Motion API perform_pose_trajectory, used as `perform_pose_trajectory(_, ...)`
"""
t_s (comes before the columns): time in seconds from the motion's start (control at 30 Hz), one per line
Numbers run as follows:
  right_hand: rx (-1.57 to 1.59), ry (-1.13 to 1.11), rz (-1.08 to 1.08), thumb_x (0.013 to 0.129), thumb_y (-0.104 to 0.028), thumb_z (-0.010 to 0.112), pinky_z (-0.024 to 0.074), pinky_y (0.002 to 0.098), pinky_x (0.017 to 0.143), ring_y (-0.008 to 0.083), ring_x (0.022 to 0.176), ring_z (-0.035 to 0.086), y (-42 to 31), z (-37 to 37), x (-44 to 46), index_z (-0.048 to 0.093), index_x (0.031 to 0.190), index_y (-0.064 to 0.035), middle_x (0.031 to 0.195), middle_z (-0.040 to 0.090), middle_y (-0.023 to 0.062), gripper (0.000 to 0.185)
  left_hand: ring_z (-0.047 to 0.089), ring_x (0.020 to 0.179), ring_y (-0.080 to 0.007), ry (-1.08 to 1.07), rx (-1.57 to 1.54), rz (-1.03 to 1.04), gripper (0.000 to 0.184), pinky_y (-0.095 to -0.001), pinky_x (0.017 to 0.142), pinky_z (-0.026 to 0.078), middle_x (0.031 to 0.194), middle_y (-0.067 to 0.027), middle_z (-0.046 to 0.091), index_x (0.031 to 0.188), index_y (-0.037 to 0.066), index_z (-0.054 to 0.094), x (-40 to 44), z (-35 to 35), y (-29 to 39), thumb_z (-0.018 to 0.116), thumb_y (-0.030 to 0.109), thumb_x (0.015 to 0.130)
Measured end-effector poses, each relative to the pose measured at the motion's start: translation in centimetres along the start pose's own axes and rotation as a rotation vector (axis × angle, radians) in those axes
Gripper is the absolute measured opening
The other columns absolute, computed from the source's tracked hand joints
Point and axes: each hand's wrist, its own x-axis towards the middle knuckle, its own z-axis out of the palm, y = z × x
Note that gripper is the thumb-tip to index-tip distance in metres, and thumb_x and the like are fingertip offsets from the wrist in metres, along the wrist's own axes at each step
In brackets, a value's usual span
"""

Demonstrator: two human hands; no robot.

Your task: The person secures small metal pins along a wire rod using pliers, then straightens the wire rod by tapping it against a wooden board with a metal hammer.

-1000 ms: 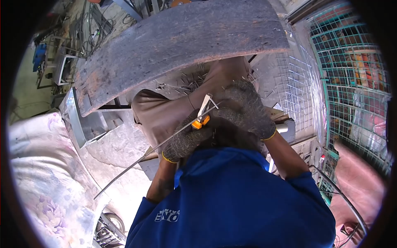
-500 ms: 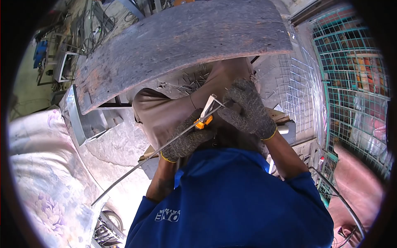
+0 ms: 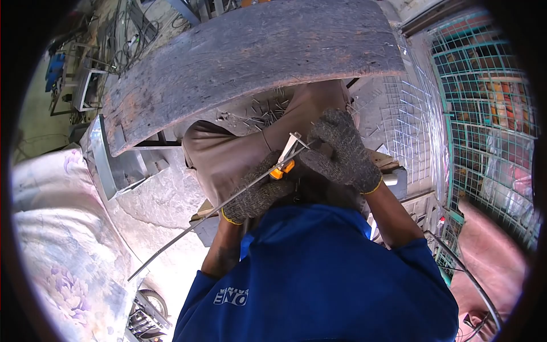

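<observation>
Rod [image 3: 176,238] crosses the left grip [image 3: 255,194], ending near the right grip [image 3: 345,151]

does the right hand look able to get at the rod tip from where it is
Yes, most likely: the right hand is right by the tip of the rod, with nothing obvious between them. The orange tool sits on the left hand's side.

A dark, scuffed tabletop [image 3: 250,68] spanned 11 to 1 o'clock, with cables [image 3: 151,34] and metal clutter beyond it at 11. Green wire mesh [image 3: 448,128] stood at 2 to 3 o'clock, above a pink cloth [image 3: 490,245] at 4. Floral fabric [image 3: 68,245] draped at 8; a spoked wheel [image 3: 152,301] showed at 7. Strong light whitened the grey floor [image 3: 156,214] toward 7 o'clock.
</observation>
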Motion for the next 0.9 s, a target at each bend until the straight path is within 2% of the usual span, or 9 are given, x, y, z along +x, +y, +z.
perform_pose_trajectory(0.13,0.001,-0.009,0.002,0.068,-0.036,0.079,0.0415,0.0452,0.083,0.033,0.089,0.056,-0.1,-0.1,0.1,0.065,0.095,-0.0108,0.093,0.057,0.0104,0.039,0.047,0.13,-0.0257,0.006,-0.015,0.041,0.05,-0.0341,0.11,0.041,0.144,-0.0183,0.042,0.144,-0.003,0.034,0.1,0.8,0.9,0.041,0.027,0.103)
perform_pose_trajectory(0.23,-0.006,0.001,-0.007,0.069,-0.036,0.078,0.0414,0.0451,0.082,0.033,0.089,0.056,-0.3,-0.3,0.3,0.065,0.095,-0.0106,0.092,0.057,0.0103,0.038,0.049,0.127,-0.0227,0.021,0.334,0.099,0.05,-0.032,0.107,0.042,0.141,-0.0164,0.046,0.143,-0.002,0.035,0.4,1.4,1.9,0.048,0.019,0.1)
perform_pose_trajectory(0.3,-0.021,-0.009,-0.012,0.069,-0.038,0.079,0.0414,0.0448,0.082,0.0327,0.088,0.055,-0.1,-0.2,0.3,0.065,0.092,-0.0107,0.091,0.056,0.0101,0.038,0.051,0.124,-0.0209,-0.022,-0.337,0.097,0.05,-0.0306,0.105,0.044,0.139,-0.015,0.048,0.142,-0.002,0.038,0.5,0.8,0.8,0.054,0.015,0.098)
perform_pose_trajectory(0.4,-0.002,-0.104,0.04,0.067,-0.042,0.081,0.0412,0.044,0.08,0.0319,0.084,0.054,-0.5,-0.8,0.8,0.065,0.087,-0.0105,0.086,0.056,0.0105,0.041,0.066,0.095,-0.02,0.046,-0.023,0.068,0.041,-0.0283,0.081,0.056,0.115,-0.0132,0.063,0.132,0.0,0.05,0.8,0.6,0.7,0.059,0.014,0.095)
perform_pose_trajectory(0.53,0.001,-0.106,0.089,0.064,-0.046,0.083,0.0407,0.0425,0.076,0.0298,0.081,0.053,-1.1,-0.4,1.1,0.062,0.076,-0.0103,0.08,0.055,0.0088,0.042,0.067,0.092,-0.0205,0.026,-0.18,0.189,0.041,-0.0256,0.078,0.057,0.114,-0.0143,0.063,0.134,0.001,0.047,1.1,1.3,1.5,0.055,0.017,0.097)
perform_pose_trajectory(0.6,-0.063,-0.146,0.103,0.064,-0.046,0.083,0.0405,0.0408,0.071,0.0276,0.075,0.053,-1.0,-0.2,1.2,0.057,0.068,-0.0099,0.076,0.054,0.0072,0.045,0.052,0.124,-0.0219,0.054,0.112,-0.417,0.05,-0.0319,0.105,0.046,0.139,-0.0167,0.048,0.14,-0.004,0.038,1.1,4.1,8.7,0.052,0.021,0.099)
perform_pose_trajectory(0.63,-0.064,-0.144,0.104,0.064,-0.046,0.083,0.0405,0.0408,0.071,0.0276,0.075,0.053,-1.0,-0.1,1.2,0.057,0.068,-0.0099,0.076,0.054,0.0072,0.045,0.052,0.124,-0.0219,0.052,0.113,-0.417,0.05,-0.0319,0.105,0.046,0.139,-0.0167,0.048,0.14,-0.004,0.038,1.1,3.9,8.1,0.052,0.021,0.099)
perform_pose_trajectory(0.8,-0.075,-0.071,0.073,0.065,-0.042,0.083,0.0433,0.0407,0.063,0.0265,0.069,0.056,-0.3,0.5,0.8,0.057,0.065,-0.0095,0.071,0.055,0.0065,0.041,0.057,0.118,-0.0199,-0.027,-0.165,0.018,0.044,-0.0309,0.1,0.048,0.13,-0.0177,0.056,0.139,0.002,0.045,1.3,2.0,1.7,0.054,0.019,0.099)
perform_pose_trajectory(0.9,0.025,-0.029,0.095,0.067,-0.045,0.081,0.0481,0.04,0.069,0.028,0.077,0.062,-0.8,-0.2,1.0,0.064,0.07,-0.008,0.073,0.061,0.007,0.04,0.06,0.11,-0.0186,-0.041,-0.018,0.062,0.036,-0.033,0.091,0.052,0.122,-0.016,0.06,0.13,0.004,0.053,1.1,3.1,2.9,0.055,0.02,0.098)
